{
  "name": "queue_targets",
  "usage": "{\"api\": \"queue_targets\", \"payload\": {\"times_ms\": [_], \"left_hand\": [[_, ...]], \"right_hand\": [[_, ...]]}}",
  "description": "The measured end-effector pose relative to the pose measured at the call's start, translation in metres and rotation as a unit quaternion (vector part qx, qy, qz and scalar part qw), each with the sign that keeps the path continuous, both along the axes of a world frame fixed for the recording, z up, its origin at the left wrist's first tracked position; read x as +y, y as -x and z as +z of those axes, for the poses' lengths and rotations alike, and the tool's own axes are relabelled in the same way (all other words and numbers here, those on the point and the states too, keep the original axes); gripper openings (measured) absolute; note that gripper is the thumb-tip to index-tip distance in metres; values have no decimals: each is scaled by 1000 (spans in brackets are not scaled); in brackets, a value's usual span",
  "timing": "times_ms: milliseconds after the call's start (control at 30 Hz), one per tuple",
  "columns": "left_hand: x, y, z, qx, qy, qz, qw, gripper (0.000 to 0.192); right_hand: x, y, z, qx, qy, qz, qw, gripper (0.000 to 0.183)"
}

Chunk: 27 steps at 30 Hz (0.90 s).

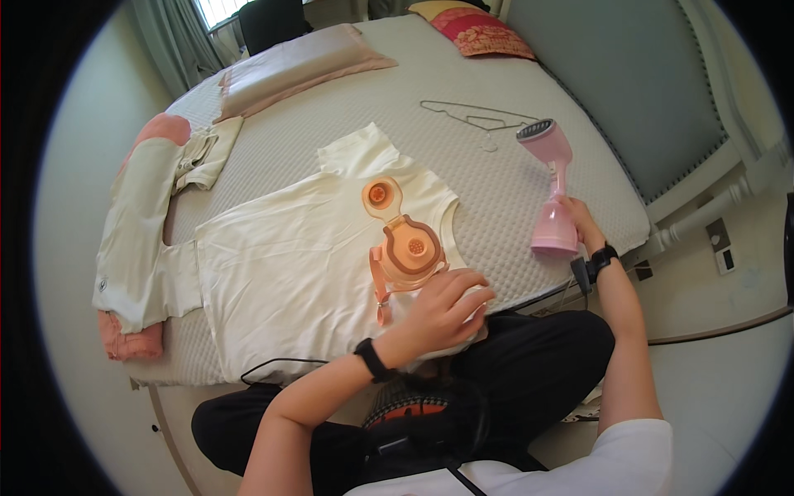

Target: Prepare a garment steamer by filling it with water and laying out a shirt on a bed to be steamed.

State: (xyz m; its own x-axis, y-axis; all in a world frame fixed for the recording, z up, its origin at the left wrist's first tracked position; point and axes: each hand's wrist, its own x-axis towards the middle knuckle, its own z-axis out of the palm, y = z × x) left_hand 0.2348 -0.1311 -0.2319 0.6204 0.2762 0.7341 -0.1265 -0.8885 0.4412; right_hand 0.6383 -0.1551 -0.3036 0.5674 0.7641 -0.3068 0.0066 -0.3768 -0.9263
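My left hand [443, 310], with a black band at the wrist, curls around the lower body of an orange water bottle [412, 248]. The hand hides much of that body. The bottle's lid [379, 194] is flipped up, baring a spout with small holes, and a strap [379, 291] hangs at its left. Beneath it a cream short-sleeved T-shirt [279, 254] lies spread on the bed. On the right, my right hand [582, 220] grips a pink handheld garment steamer [554, 229] near its water tank. Its dark steam head points up and left.
A wire clothes hanger [477, 115] lies beyond the steamer. Folded cream and coral clothes [139, 217] rest at the left on the quilted mattress [422, 87]. Pillows [298, 65] lie at the far side. A padded headboard [626, 87] rises at right; a dark cord [282, 359] crosses the shirt's near edge.
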Motion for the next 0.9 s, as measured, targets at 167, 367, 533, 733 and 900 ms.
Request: {"api": "queue_targets", "payload": {"times_ms": [167,367,533,733,900], "left_hand": [[-15,-63,-42,75,260,15,963,53],[16,-124,-91,1,273,92,958,71],[29,-109,-98,43,305,22,951,72],[29,-112,-105,69,257,12,964,65],[29,-109,-112,28,221,-31,974,66]], "right_hand": [[0,53,-14,-66,-111,68,989,49],[1,127,-29,-161,-231,57,958,50],[6,126,-13,-230,-202,115,945,43],[7,134,-12,-132,-210,96,964,33],[0,138,-7,-162,-200,74,963,31]]}}
